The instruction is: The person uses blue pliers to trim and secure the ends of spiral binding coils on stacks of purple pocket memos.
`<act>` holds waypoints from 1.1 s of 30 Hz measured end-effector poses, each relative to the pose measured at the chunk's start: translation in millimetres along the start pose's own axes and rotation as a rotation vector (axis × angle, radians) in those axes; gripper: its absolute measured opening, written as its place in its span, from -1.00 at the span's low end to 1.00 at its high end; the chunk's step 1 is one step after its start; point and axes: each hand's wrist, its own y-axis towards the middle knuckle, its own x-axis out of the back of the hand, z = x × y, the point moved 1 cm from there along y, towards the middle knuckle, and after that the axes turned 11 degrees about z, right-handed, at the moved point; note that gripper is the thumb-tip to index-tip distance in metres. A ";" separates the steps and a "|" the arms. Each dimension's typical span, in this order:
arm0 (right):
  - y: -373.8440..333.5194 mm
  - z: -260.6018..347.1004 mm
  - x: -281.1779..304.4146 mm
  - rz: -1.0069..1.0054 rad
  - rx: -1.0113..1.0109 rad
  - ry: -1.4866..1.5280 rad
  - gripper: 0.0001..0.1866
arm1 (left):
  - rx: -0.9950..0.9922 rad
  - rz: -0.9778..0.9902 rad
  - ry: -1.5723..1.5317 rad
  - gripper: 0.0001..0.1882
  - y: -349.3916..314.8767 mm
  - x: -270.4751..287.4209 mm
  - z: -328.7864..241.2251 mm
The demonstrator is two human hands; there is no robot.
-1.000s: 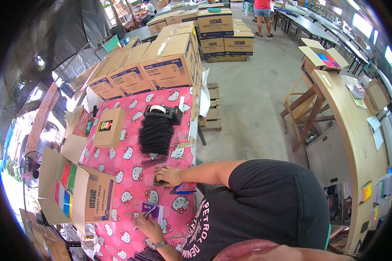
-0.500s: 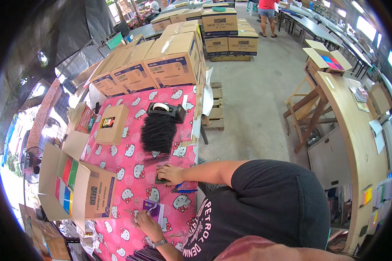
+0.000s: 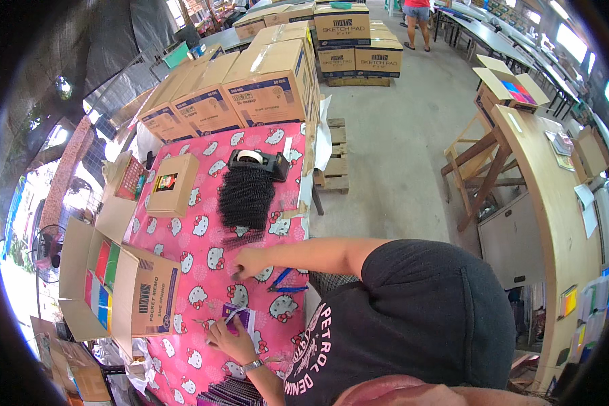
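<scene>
Left hand (image 3: 231,338) overlaps purple booklet (image 3: 244,319), lower centre-left, grip unclear | right hand (image 3: 251,262) curls, hold unclear, upper left of blue tool (image 3: 291,289)

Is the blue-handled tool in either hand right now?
No; the blue-handled tool lies on the pink tablecloth, apart from both the right hand and the left hand.
</scene>
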 end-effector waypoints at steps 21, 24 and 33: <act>-14.0 96.3 14.0 0.447 0.385 0.815 -0.68 | -0.009 0.038 -0.037 -0.51 -1.0 3.9 16.3; -5.6 90.8 5.1 0.488 0.426 1.067 -0.71 | 0.011 0.007 -0.078 -0.50 -3.1 0.4 18.1; 2.6 94.7 -1.2 0.500 0.429 1.009 -0.73 | -0.050 -0.037 -0.081 -0.43 -1.7 0.3 25.2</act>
